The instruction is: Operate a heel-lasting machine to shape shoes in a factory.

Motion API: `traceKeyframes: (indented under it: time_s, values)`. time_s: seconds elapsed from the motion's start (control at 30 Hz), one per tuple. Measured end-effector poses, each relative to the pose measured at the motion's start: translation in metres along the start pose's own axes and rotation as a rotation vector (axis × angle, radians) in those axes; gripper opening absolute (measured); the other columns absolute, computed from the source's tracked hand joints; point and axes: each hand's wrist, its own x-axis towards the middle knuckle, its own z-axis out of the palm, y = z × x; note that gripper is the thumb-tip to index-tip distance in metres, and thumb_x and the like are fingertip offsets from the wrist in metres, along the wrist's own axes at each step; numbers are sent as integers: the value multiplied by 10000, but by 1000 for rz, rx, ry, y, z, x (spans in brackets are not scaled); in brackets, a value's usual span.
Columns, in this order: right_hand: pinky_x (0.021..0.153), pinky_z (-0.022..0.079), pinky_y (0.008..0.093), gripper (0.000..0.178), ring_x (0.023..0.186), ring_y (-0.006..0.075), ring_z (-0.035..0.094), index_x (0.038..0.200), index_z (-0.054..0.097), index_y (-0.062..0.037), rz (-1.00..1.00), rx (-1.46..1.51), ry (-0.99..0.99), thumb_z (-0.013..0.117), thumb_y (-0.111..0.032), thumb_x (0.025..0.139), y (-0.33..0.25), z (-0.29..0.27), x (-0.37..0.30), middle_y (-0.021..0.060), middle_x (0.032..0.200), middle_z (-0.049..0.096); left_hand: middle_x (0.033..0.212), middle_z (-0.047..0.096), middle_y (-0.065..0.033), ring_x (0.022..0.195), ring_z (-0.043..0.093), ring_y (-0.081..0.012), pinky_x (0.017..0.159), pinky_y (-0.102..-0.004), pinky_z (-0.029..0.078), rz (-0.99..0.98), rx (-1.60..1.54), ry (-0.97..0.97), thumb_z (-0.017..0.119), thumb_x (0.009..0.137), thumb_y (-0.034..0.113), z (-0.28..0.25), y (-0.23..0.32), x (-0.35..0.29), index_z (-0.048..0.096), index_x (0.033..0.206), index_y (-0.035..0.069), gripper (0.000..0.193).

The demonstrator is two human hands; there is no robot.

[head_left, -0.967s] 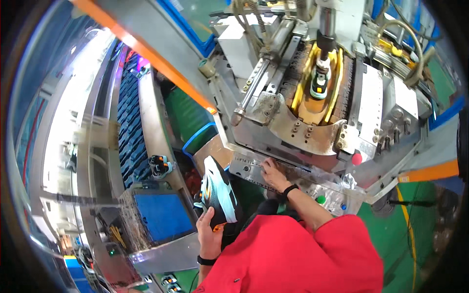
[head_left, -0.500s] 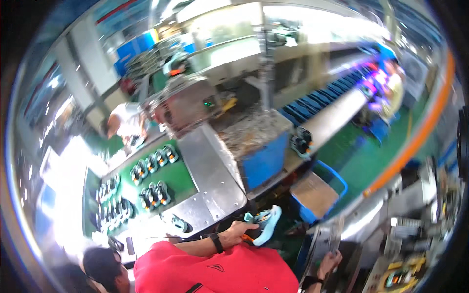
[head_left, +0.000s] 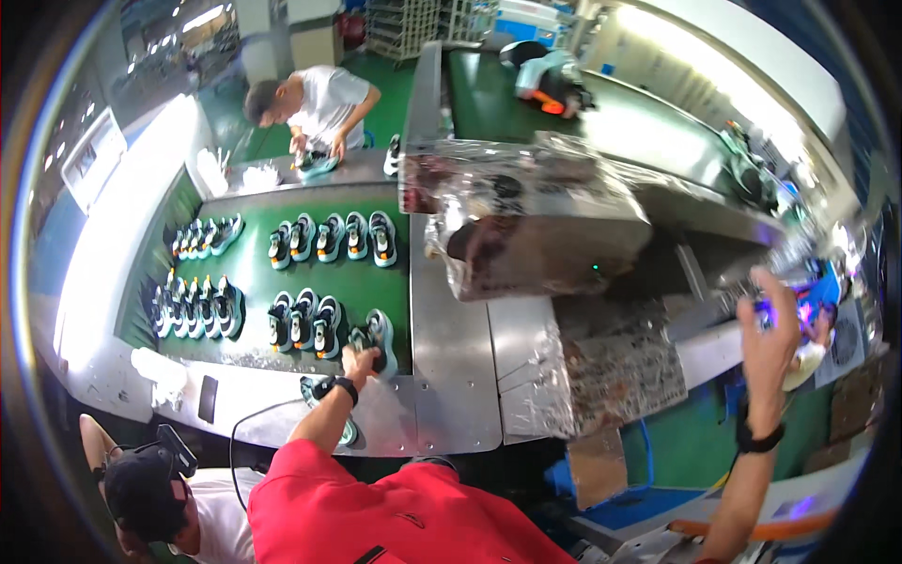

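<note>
My left hand [head_left: 359,363] grips a light-blue and dark sneaker [head_left: 381,338] at the near right corner of the green conveyor belt [head_left: 254,273]. Beside it stands a row of similar sneakers [head_left: 305,320], with another row [head_left: 332,237] farther back and more pairs along the belt's left side. Partly covered by my left wrist, another light-blue shoe [head_left: 349,432] lies on the metal edge. My right hand [head_left: 770,329] is raised out at the right, empty, its fingers apart.
A plastic-wrapped machine box [head_left: 545,221] stands right of the belt. Across the belt, a person [head_left: 324,103] in white handles a shoe. Another person [head_left: 150,498] wearing a dark cap is close at my left. A chair with a brown seat [head_left: 597,470] sits low at the right.
My view has turned left toward the belt. My left hand has carried the sneaker from in front of me onto the belt's corner. My right hand has risen from the lower right.
</note>
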Motion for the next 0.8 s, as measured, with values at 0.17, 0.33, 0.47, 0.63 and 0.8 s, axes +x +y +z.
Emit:
traceKeyframes:
  time_s: [0.17, 0.33, 0.47, 0.63, 0.8]
  values:
    - [744, 480, 284, 444, 868, 176, 621, 1243, 585, -46, 278, 312, -242, 642, -327, 904, 37, 155, 201, 114, 997, 670, 1037, 623, -252, 977, 616, -447, 821, -505, 501, 231, 618, 263, 681, 748, 187, 12, -10, 67, 438, 1183, 36, 520]
    - [800, 480, 335, 662, 956, 176, 602, 1327, 556, -151, 651, 213, -656, 610, -604, 847, 8, 288, 340, 74, 1141, 612, 1091, 614, -208, 972, 629, -412, 817, -496, 503, 61, 589, 373, 730, 787, 263, 26, 17, 58, 416, 1264, 84, 598]
    - [856, 458, 327, 635, 1001, 166, 588, 1315, 563, -134, 478, 469, -700, 607, -577, 862, 27, 354, 371, 69, 1156, 603, 1104, 621, -215, 985, 619, -423, 812, -495, 493, 163, 560, 435, 731, 795, 262, 31, 10, 59, 433, 1283, 83, 599]
    - [927, 431, 316, 600, 1056, 154, 571, 1299, 572, -114, 402, 881, -634, 603, -542, 880, 48, 337, 350, 62, 1175, 593, 1189, 587, -164, 1016, 613, -393, 843, -489, 494, 46, 600, 376, 752, 767, 239, 41, 21, 68, 444, 1300, 103, 631]
    - [798, 489, 302, 473, 854, 141, 607, 1129, 587, -26, 301, 634, -422, 739, -350, 819, -2, 307, 335, 57, 964, 643, 1275, 538, -204, 1146, 543, -407, 960, -458, 435, 203, 515, 249, 700, 819, 316, 6, -6, 68, 387, 1376, 54, 690]
